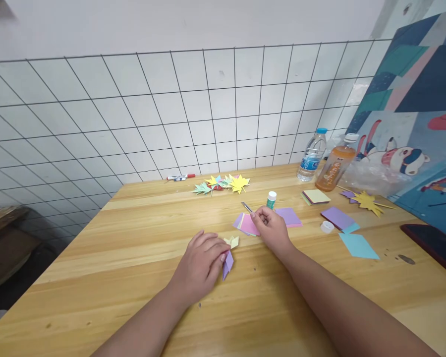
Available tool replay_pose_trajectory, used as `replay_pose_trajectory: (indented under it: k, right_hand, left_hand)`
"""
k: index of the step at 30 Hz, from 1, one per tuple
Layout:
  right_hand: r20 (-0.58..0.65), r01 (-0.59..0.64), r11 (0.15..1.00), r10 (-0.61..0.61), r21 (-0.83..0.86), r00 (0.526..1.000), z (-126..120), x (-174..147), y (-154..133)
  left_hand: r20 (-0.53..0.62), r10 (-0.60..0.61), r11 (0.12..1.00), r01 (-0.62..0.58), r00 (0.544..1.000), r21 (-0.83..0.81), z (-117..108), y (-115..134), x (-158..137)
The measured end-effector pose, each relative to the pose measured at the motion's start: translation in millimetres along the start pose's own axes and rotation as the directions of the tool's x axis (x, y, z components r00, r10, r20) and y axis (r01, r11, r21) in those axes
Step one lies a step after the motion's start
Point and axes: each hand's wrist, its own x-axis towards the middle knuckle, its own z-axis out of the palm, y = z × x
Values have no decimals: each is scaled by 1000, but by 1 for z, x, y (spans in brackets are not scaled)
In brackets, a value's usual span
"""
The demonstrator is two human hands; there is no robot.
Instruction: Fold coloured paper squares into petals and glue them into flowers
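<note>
My left hand (204, 263) rests on the table, its thumb and fingers closed on a small folded paper piece. A purple folded flap (227, 264) sticks out below its fingertips, and pale yellow points (233, 242) show above them. The rest of the piece is under the hand. My right hand (271, 227) pinches a slim metal tool (247, 207) that points up and left; its exact kind is unclear. Just beyond that hand stands a glue stick (271, 199) with a white top. Pink and lilac paper sheets (248, 224) lie partly beneath the right hand.
Folded paper leaves (238, 184) and markers (181, 177) lie along the wall. To the right are a water bottle (311, 157), an orange drink bottle (336, 166), purple paper (338, 218), a white cap (327, 227), a blue sheet (359, 246) and a dark flat object (433, 250).
</note>
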Motion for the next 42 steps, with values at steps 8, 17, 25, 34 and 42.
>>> replay_pose_trajectory:
  k: [8, 17, 25, 34, 42]
  right_hand:
    - [81, 26, 998, -22, -52, 996, 4, 2, 5]
    - [288, 329, 844, -219, -423, 932, -6, 0, 3]
    - [438, 403, 694, -140, -597, 888, -10, 1, 3]
    - [452, 413, 672, -129, -615, 882, -10, 0, -2]
    - [419, 376, 633, -89, -676, 904, -9, 0, -6]
  left_hand:
    - [52, -57, 998, 58, 997, -18, 10, -5, 0]
    - [17, -13, 999, 14, 1000, -50, 0, 1, -2]
    - [146, 106, 993, -113, 984, 37, 2, 6, -4]
    - [107, -124, 962, 93, 986, 257, 12, -16, -6]
    - [179, -122, 953, 65, 976, 296, 25, -24, -23]
